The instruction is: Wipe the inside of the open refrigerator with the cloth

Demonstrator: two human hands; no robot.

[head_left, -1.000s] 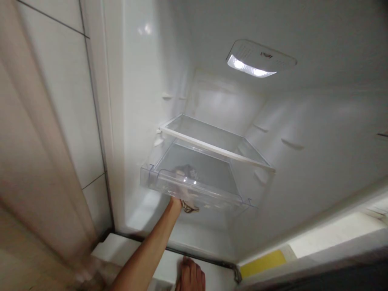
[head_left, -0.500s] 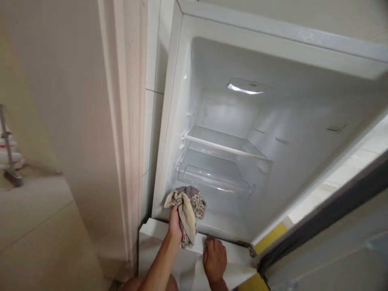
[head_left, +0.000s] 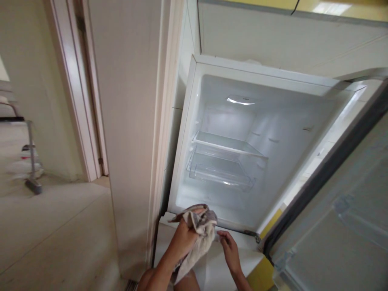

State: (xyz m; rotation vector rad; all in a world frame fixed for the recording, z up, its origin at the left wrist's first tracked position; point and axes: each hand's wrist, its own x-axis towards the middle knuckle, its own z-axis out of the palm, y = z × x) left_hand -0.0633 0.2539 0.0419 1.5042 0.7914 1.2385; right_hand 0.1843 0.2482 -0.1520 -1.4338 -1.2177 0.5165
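A crumpled grey and cream patterned cloth (head_left: 202, 236) is bunched in my left hand (head_left: 184, 238), whose fingers are wrapped round it. Part of the cloth hangs down over my knees. Just right of it, my right hand (head_left: 230, 248) has its fingers curled together at the tips; a small pale bit shows by them, too unclear to name. Both hands are at the lower front edge of an open fridge compartment (head_left: 273, 161), above the white lower front (head_left: 212, 262). Inside are a glass shelf (head_left: 227, 144) and, beneath it, a clear plastic drawer (head_left: 218, 174).
The fridge door (head_left: 342, 210) stands open on the right. Close on the left is a pale door frame (head_left: 133, 141). A broom (head_left: 32, 184) stands on the floor farther left. Yellow cabinets (head_left: 260, 7) are above, and a lit lamp (head_left: 241, 100) is in the compartment ceiling.
My left hand has drawn the cloth back from the compartment floor toward me. The right hand has lifted off the front ledge, its fingers now curled near the cloth. The view has shifted left and back.
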